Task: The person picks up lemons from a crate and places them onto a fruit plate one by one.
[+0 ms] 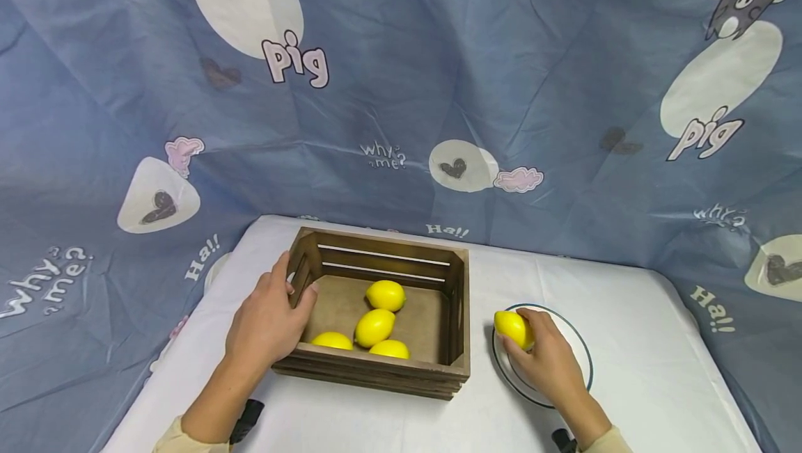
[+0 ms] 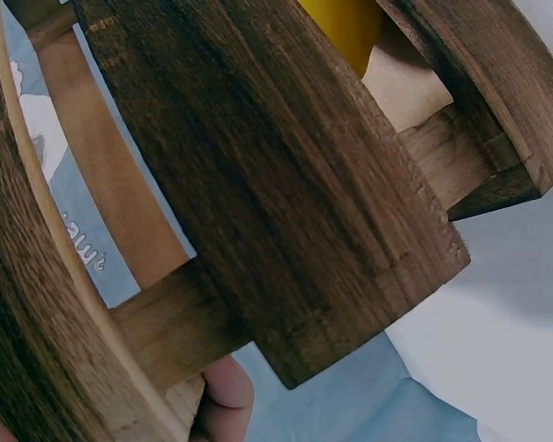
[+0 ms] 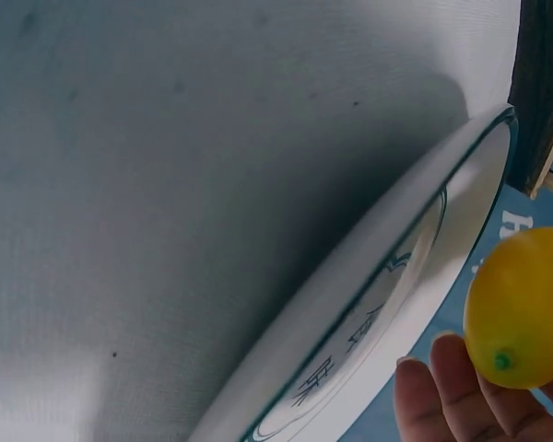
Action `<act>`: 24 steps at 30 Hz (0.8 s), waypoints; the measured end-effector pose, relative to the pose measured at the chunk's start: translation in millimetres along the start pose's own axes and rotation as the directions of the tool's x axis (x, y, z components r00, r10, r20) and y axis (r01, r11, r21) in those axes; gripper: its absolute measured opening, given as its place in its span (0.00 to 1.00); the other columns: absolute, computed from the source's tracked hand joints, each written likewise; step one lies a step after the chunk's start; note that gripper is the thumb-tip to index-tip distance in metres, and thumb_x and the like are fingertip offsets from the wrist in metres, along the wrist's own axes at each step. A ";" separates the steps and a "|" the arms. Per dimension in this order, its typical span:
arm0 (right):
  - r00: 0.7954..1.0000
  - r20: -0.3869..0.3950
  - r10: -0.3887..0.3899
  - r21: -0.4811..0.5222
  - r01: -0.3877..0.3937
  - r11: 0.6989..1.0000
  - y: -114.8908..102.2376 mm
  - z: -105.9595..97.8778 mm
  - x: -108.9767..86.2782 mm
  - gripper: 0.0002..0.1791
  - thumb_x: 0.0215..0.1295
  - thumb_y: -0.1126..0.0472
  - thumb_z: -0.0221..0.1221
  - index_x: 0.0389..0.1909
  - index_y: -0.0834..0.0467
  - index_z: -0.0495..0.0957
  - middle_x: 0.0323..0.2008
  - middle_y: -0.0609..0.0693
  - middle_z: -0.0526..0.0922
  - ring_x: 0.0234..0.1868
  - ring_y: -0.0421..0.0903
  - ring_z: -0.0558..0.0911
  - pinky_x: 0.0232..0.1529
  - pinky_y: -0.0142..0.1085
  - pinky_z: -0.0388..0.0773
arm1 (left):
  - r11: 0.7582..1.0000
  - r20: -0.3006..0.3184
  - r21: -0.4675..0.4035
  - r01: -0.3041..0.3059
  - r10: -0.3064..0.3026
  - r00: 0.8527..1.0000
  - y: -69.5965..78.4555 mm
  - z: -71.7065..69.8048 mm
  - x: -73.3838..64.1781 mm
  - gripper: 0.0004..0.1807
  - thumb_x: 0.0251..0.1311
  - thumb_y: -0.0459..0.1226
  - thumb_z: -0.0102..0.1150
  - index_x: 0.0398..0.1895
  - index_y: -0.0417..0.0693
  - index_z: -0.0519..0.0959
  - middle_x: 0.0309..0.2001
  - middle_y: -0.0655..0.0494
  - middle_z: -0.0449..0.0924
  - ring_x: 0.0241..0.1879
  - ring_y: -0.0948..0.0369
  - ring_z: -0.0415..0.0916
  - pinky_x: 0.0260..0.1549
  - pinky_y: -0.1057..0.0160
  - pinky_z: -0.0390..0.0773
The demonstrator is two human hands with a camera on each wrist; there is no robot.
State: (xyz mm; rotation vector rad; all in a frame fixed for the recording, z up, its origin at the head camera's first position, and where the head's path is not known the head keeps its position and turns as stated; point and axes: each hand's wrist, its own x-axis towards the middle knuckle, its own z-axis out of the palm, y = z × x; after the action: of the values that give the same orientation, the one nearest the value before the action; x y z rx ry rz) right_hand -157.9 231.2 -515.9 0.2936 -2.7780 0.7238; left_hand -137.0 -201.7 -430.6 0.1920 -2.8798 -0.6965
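Observation:
My left hand [image 1: 266, 321] grips the left side of a brown slatted wooden crate [image 1: 376, 366], with the thumb over the rim. In the left wrist view the crate's slats [image 2: 286, 212] fill most of the frame, and one fingertip shows beneath. Several lemons lie on the crate floor, among them a rear lemon [image 1: 385, 296] and a middle lemon [image 1: 374, 328]. My right hand [image 1: 551, 359] holds another lemon [image 1: 514, 329] between thumb and fingers. This lemon is above a white plate [image 1: 579, 362] with a dark rim, as the right wrist view also shows.
A white cloth [image 1: 645, 369] covers the table under the crate and plate. Behind it hangs a blue printed sheet [image 1: 388, 91], which also drapes along both sides. The plate stands a short way right of the crate.

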 end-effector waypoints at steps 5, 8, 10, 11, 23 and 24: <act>1.000 0.018 0.003 -0.006 -0.002 1.000 0.9 1.8 -1.1 0.29 0.55 0.50 0.69 0.55 0.58 0.74 0.47 0.52 0.77 0.37 0.45 0.75 0.35 0.43 0.72 | 1.000 0.004 -0.003 0.001 -0.001 1.000 -0.9 1.0 0.3 0.45 0.66 0.62 0.41 0.76 0.43 0.49 0.42 0.47 0.74 0.32 0.51 0.75 0.29 0.49 0.74; 1.000 0.028 0.006 -0.012 -0.005 1.000 1.2 2.7 -1.7 0.29 0.55 0.50 0.69 0.55 0.58 0.74 0.47 0.52 0.78 0.37 0.45 0.74 0.34 0.42 0.71 | 1.000 0.005 -0.002 0.002 -0.002 1.000 -1.2 1.2 0.4 0.45 0.66 0.63 0.40 0.76 0.44 0.48 0.41 0.47 0.74 0.33 0.52 0.75 0.29 0.49 0.74; 0.999 0.042 0.012 -0.022 -0.011 1.000 1.6 3.6 -2.5 0.30 0.55 0.49 0.69 0.55 0.59 0.75 0.46 0.52 0.78 0.37 0.45 0.74 0.34 0.42 0.72 | 1.000 0.004 -0.003 0.002 -0.002 1.000 -1.3 0.9 0.3 0.45 0.66 0.63 0.40 0.76 0.44 0.48 0.42 0.47 0.74 0.33 0.52 0.75 0.29 0.49 0.74; 0.998 0.052 0.018 -0.028 -0.017 0.999 2.0 4.3 -3.0 0.30 0.55 0.48 0.69 0.55 0.59 0.75 0.47 0.52 0.78 0.37 0.45 0.74 0.35 0.42 0.72 | 1.000 0.003 -0.004 0.002 -0.002 1.000 -1.3 0.9 0.2 0.45 0.66 0.63 0.40 0.76 0.44 0.48 0.42 0.47 0.74 0.33 0.52 0.75 0.29 0.49 0.74; 0.994 0.103 0.034 -0.069 -0.027 0.997 6.7 7.9 -5.3 0.33 0.56 0.44 0.67 0.57 0.60 0.73 0.47 0.52 0.78 0.39 0.47 0.74 0.35 0.42 0.70 | 1.000 -0.007 -0.008 -0.001 0.001 1.000 -0.7 0.5 0.0 0.44 0.66 0.60 0.44 0.76 0.42 0.50 0.42 0.46 0.74 0.34 0.50 0.75 0.31 0.47 0.74; 0.994 0.106 0.035 -0.072 -0.027 0.997 6.6 7.9 -5.2 0.33 0.56 0.44 0.67 0.57 0.60 0.73 0.47 0.53 0.78 0.39 0.47 0.74 0.35 0.43 0.70 | 1.000 -0.006 -0.008 -0.001 0.001 1.000 -1.0 0.7 0.1 0.44 0.66 0.60 0.43 0.76 0.43 0.49 0.42 0.46 0.74 0.34 0.50 0.75 0.31 0.47 0.74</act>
State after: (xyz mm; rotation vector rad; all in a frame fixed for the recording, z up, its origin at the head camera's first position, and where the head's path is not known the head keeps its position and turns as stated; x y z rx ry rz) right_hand -156.2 233.6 -527.1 0.2845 -2.9086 0.6336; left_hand -137.1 -202.3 -431.6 0.1907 -2.8707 -0.7058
